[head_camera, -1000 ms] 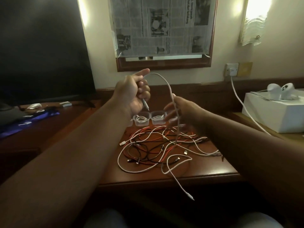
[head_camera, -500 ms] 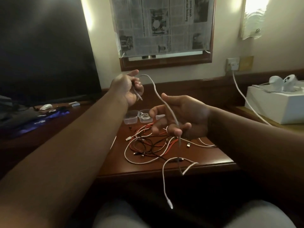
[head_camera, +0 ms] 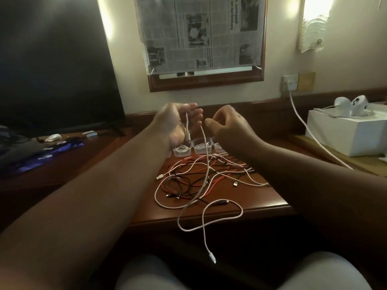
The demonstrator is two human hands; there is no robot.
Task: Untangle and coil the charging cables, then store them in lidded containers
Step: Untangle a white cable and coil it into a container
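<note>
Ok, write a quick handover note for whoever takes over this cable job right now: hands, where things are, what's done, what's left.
Left hand: holds one end of the white cable, connector hanging below the palm.
Right hand: fingers curled beside the cable; whether it touches it cannot be told.
The white cable runs down over the cable tangle on the wooden table; its far end dangles past the front edge.
Done: two clear containers behind the tangle already hold coiled cables; no lids visible.
Left: coil this cable, untangle the red, black and white ones, store them, fit lids.
</note>
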